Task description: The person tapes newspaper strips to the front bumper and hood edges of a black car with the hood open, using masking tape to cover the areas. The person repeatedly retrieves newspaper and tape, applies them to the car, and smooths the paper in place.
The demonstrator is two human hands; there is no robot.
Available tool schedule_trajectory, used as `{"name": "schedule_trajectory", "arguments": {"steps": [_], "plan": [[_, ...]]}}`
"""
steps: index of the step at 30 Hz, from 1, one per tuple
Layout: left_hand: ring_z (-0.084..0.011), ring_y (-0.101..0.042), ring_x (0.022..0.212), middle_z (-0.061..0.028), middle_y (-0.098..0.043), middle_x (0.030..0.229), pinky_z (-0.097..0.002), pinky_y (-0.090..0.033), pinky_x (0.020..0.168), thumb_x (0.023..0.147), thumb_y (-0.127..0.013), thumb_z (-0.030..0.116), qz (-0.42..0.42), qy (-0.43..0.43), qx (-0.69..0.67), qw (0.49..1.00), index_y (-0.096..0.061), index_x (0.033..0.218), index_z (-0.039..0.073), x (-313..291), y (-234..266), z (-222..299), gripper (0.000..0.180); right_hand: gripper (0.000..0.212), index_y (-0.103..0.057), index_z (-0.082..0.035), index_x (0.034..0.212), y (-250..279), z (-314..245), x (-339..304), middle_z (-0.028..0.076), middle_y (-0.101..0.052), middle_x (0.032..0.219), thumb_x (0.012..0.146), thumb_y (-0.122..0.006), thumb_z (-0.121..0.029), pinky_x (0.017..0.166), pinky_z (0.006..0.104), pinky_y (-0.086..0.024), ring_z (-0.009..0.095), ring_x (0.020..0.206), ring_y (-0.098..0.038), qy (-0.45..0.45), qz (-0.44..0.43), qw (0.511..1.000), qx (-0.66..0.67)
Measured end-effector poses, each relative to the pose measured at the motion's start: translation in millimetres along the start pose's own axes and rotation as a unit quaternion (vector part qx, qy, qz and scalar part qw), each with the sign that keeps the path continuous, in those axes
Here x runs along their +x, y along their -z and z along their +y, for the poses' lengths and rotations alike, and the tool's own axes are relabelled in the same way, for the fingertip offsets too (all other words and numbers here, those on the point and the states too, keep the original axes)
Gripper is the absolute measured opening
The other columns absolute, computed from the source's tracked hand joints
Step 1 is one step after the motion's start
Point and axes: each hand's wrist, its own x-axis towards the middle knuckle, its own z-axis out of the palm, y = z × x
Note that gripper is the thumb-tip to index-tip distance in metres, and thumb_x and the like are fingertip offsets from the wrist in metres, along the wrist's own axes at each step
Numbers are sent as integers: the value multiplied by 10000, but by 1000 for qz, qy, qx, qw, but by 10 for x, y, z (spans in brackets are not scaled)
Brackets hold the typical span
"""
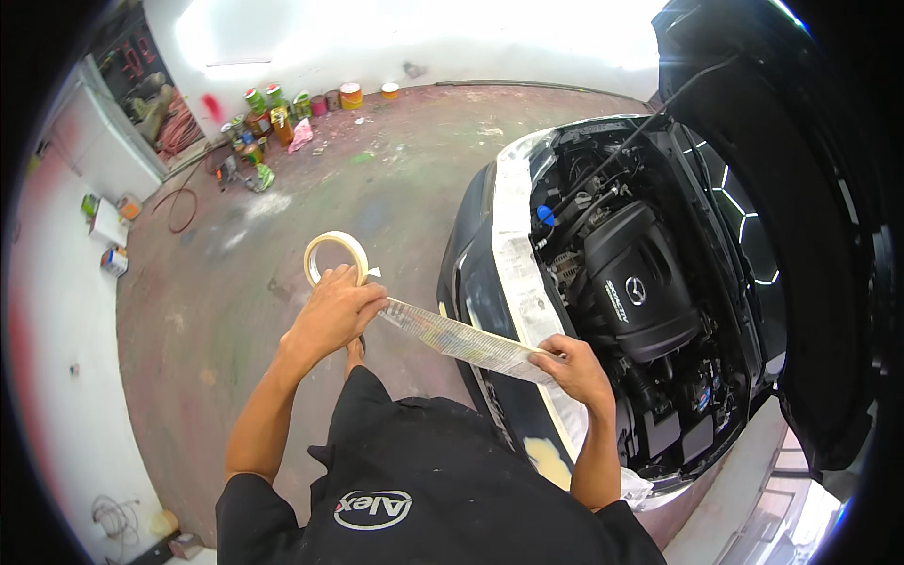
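Observation:
My left hand [334,306] is closed on a roll of masking tape [356,247] and on one end of a printed paper strip [461,341]. Stretched between both hands, the strip slants down to the right, with a pale tape edge along its upper side. My right hand [576,369] pinches its other end above the front of a dark car [476,221]. Similar masking paper [516,254] covers the car's front edge by the engine bay. Below the strip, a cream-coloured patch [544,460] shows on the dark body panel.
The raised hood [782,169] stands at the right, held by a thin prop rod [650,122]. An engine with a black cover [640,282] fills the bay. Paint cans and bottles [281,122] line the far wall. A hose [184,212] lies on the stained floor [217,330].

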Motion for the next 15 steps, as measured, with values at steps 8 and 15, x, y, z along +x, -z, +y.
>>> {"name": "schedule_trajectory", "arguments": {"steps": [8,15], "plan": [[-352,-622,1053,-130,-705,1021,-498,-464,909,1038,-762,269,-82,-90,-48,991,-828,1157,97,1793,201,-1726,219,258,-783,29,1040,98,-562,1245,58,-767,873,981,-855,-212,776,308,-532,116,821,-672,-150,151,973,83],[-408,-634,1043,-189,-712,1039,-536,-485,938,1044,-759,289,-158,-184,-128,962,-836,1170,93,3325,219,-2192,244,196,-798,21,1046,528,-1283,1550,37,-776,884,988,-845,-161,799,301,-542,104,833,-675,-234,315,913,112]]}}
